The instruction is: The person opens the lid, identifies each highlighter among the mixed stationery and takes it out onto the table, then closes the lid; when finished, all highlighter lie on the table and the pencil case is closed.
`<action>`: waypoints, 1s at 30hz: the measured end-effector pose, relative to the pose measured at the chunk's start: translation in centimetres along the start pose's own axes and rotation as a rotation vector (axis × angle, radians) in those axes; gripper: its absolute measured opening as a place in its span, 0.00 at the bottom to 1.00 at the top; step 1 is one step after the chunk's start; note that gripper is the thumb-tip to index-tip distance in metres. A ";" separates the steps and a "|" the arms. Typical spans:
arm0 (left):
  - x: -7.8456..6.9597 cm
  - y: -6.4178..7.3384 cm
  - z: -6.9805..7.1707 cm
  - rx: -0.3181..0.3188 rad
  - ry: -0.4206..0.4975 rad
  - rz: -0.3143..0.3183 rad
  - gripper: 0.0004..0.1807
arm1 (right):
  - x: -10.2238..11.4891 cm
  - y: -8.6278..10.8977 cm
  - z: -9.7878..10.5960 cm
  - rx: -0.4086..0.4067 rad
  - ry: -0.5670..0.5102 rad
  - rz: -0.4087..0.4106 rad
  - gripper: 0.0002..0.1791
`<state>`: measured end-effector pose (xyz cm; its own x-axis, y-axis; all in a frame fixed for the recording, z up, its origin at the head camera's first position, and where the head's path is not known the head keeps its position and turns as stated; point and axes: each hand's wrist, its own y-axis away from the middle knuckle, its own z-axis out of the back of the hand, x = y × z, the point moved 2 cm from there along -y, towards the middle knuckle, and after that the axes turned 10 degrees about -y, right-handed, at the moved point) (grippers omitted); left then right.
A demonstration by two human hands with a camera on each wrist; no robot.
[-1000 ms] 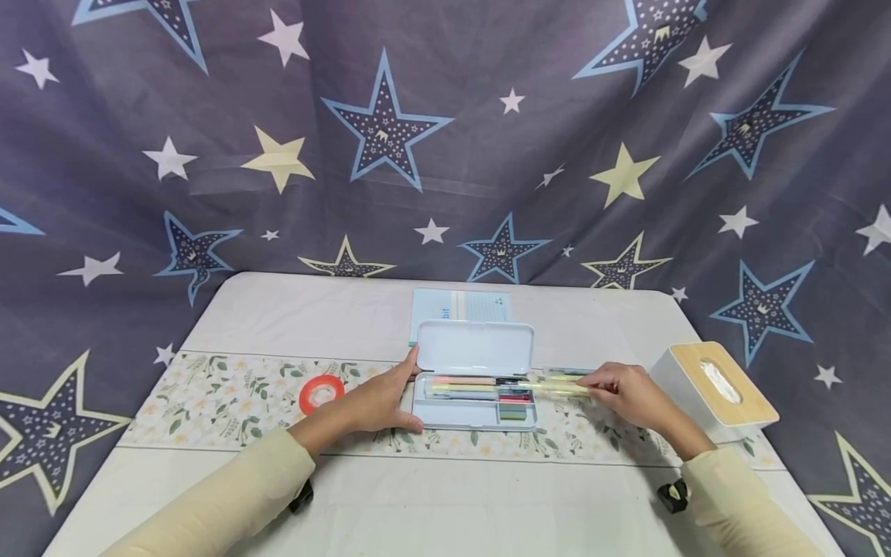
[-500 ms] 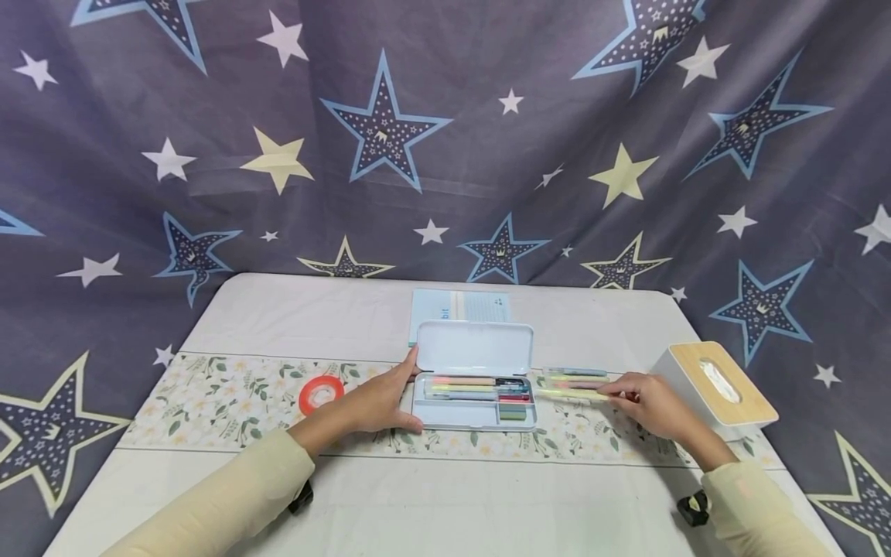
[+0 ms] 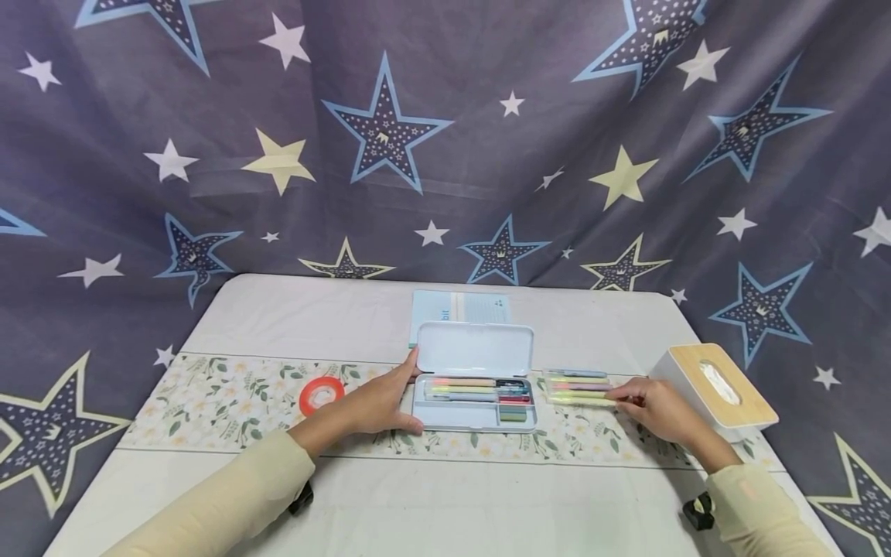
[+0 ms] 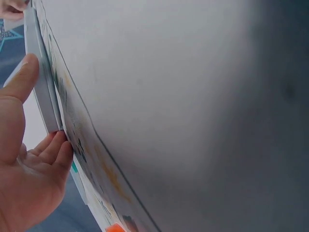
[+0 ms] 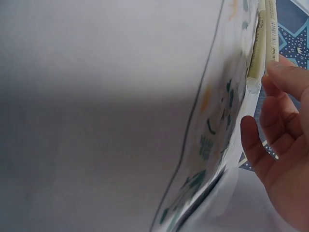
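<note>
In the head view an open pale blue pencil case (image 3: 459, 418) lies at the middle of the table, lid raised. Pens (image 3: 462, 389) fill its rear compartment; small greenish blocks (image 3: 513, 414) sit at its front right. My left hand (image 3: 379, 398) holds the case's left end, thumb at the front corner and fingers at the end, as the left wrist view shows. To the right of the case, my right hand (image 3: 654, 406) pinches the end of a yellow highlighter (image 5: 272, 34) between thumb and forefinger. Several pastel highlighters (image 3: 576, 379) lie side by side just behind it.
A red-orange tape roll (image 3: 322, 394) lies beside the left forearm. Behind the case is a light blue notebook (image 3: 459, 305). A tissue box (image 3: 724, 387) with a wooden top stands close to the right hand. A floral runner (image 3: 230, 402) crosses the white table.
My right hand has carried the yellow highlighter rightward from over the case to the front of the row of highlighters. The left hand stays at the case.
</note>
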<state>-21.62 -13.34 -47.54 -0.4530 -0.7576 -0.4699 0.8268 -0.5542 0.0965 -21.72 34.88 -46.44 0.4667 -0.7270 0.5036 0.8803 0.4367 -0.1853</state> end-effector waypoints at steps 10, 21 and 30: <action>-0.2 0.1 0.1 0.010 0.002 0.013 0.75 | -0.6 -0.1 0.1 0.020 0.009 -0.031 0.12; 0.0 0.0 0.1 0.009 0.007 0.002 0.75 | -0.7 -0.3 0.1 0.023 0.063 -0.053 0.12; 0.0 -0.1 0.0 0.008 0.003 -0.003 0.75 | -0.3 -0.7 0.2 0.024 0.057 -0.081 0.10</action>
<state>-21.71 -13.32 -47.56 -0.4542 -0.7551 -0.4729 0.8228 -0.5591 0.1024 -22.53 34.86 -46.28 0.3990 -0.7890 0.4672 0.9133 0.3874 -0.1257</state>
